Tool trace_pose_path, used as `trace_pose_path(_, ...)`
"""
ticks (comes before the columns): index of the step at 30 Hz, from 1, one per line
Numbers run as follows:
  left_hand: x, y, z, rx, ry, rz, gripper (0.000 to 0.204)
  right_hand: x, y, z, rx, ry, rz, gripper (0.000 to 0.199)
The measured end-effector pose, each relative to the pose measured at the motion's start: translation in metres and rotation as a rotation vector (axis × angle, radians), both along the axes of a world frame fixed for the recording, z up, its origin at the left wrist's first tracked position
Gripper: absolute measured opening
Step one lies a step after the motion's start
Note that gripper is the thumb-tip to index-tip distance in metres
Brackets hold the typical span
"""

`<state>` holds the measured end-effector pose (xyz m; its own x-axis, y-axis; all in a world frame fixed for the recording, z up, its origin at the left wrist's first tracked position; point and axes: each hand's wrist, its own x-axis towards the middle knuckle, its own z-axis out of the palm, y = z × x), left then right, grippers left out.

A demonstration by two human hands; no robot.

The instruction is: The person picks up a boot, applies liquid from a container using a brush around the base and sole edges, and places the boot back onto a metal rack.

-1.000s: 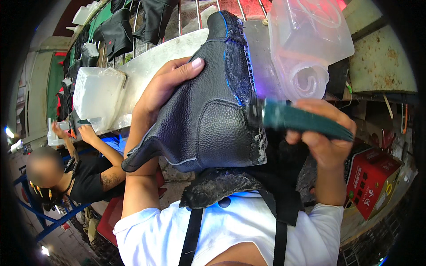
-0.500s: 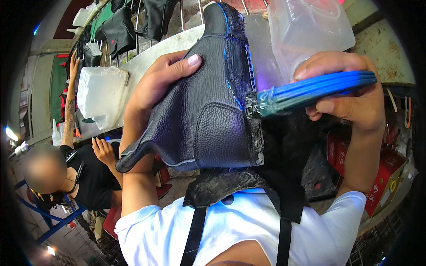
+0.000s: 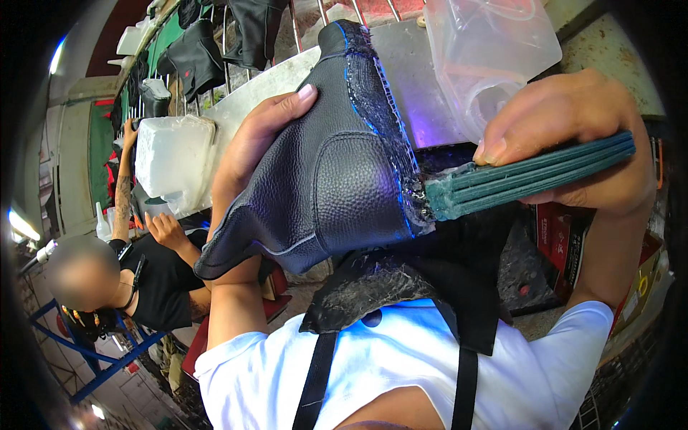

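A black pebbled-leather boot upper (image 3: 287, 179) is held up in front of my chest by my left hand (image 3: 269, 122). The thumb lies on the leather and the other fingers are hidden behind it. My right hand (image 3: 573, 129) is closed round a brush (image 3: 530, 175) with a ridged dark green handle. The brush's clumped, wet-looking head touches the upper's lower right edge (image 3: 421, 204). Along that right side runs a rough, shiny margin (image 3: 383, 107) with a glowing blue line and pale stitch marks.
A translucent plastic container (image 3: 494, 50) stands on the metal bench (image 3: 408, 79) beyond my right hand. Another milky container (image 3: 174, 154) is at left. Black uppers (image 3: 197, 61) hang on rods at the back. A co-worker (image 3: 161, 287) reaches up at left. Red boxes (image 3: 562, 244) lie at right.
The brush has moved down and slightly right, along the upper's edge to its lower corner, and its handle looks greener. The upper has tilted and shifted a little. The co-worker's raised hand is lower.
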<state>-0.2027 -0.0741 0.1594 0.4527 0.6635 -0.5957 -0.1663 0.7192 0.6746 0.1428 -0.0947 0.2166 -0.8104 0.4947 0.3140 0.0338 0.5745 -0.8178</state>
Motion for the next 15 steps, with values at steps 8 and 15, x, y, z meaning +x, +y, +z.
trace_pose_path(8, 0.025, -0.014, 0.016, -0.172, 0.087, 0.317, 0.054, 0.002, 0.001, 0.038, 0.129, -0.122, 0.059, 0.025)
trace_pose_path(15, 0.026, -0.007, 0.015, -0.165, -0.044, 0.299, 0.055, 0.012, 0.002, 0.080, 0.261, -0.341, -0.022, 0.021)
